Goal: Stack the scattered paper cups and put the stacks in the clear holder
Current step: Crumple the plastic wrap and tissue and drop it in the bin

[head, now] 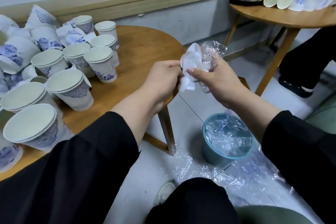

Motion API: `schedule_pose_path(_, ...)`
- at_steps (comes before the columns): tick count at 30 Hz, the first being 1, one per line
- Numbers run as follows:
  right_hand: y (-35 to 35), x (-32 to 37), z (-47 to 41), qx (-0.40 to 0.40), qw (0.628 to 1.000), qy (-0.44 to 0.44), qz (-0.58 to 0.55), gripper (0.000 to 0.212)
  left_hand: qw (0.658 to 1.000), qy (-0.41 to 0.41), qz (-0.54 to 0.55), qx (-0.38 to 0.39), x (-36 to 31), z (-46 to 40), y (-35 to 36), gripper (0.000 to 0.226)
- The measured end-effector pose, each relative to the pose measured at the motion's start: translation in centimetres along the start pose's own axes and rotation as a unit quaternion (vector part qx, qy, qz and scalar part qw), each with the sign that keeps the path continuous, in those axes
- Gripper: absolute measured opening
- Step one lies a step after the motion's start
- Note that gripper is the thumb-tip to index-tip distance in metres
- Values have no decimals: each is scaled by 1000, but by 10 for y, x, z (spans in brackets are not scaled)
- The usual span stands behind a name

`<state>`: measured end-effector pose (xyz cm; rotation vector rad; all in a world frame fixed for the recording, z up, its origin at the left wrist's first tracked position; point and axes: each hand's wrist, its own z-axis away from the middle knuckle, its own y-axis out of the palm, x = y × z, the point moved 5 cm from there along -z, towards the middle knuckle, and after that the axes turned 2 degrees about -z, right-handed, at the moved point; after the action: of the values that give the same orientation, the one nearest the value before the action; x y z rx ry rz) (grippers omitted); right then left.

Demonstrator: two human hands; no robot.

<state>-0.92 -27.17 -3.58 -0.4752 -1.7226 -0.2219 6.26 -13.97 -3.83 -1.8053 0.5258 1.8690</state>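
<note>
Flanking grey floor (190, 107), round tables (145, 45)

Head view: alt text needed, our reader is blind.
Both hands, left hand and right hand, hold crumpled white tissue and clear plastic wrap above a blue bin. Stacked paper cups crowd the round wooden table at left.

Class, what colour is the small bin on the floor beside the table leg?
Teal blue, lined with clear plastic; the bin shows in the head view, the only one.
</note>
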Motion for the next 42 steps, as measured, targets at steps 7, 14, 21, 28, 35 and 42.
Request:
schedule_pose_path(7,-89,-55,17,-94,986,36,134,6,996,-16,-59,60,39,-20,65,46)
schedule_pose_path(14,-149,-196,27,-42,912,126,389,28,933,31,-351,78,119,-39,100,40)
schedule_pose_path(21,-157,-301,44,32,832,160,530,49,864,17,-469,183,196,-64,141,50)
schedule_pose_path(28,-138,-380,63,171,780,188,572,53,776,34,-568,272,272,-77,178,75)
schedule_pose_path(35,-138,-417,90,306,750,279,516,86,709,46,-620,333,315,-90,195,79)
schedule_pose_path(42,-161,-349,81,137,776,-9,615,58,675,41,-642,362,324,-92,199,70)
